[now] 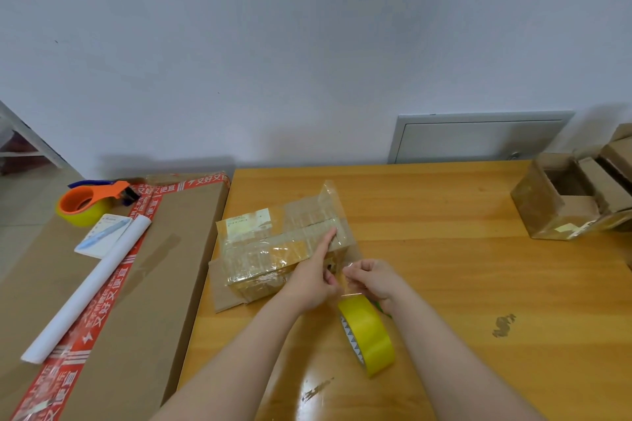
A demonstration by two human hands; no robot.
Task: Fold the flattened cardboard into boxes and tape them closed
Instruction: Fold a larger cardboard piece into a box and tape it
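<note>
Near the left edge of the wooden table [444, 284], atop 1 flat piece of cardboard [222, 299]: 1 folded box [273, 249], already wrapped in plenty of clear tape.

Sealing step in hand, by the look of it: laying a tape strip [344, 288] across the box top and down over its near right end.

Pressing the strip onto the top with the straight index finger of the left hand [313, 280]. Curling that hand's thumb and other fingers against the strip just below the box edge, apparently pinching it.

Pinching the same strip between thumb and fingertips of the right hand [374, 278], just beside the left.

Yellow tape roll [367, 335] on edge below the right wrist, joined to the strip. Cannot tell whether resting on the table or hanging.

Next, probably: parting strip from roll. Calls for a firm index finger to stop the laid tape lifting, plus a sharp tear by hand, with the orange tape dispenser [89, 202] well apart on the large carton [154, 284] at left. Then smoothing the free end down the box side, and pressing flat the loose tape standing up at the far edge of the top.

Far right: 1 open-topped box [561, 215], seemingly not yet closed.
</note>
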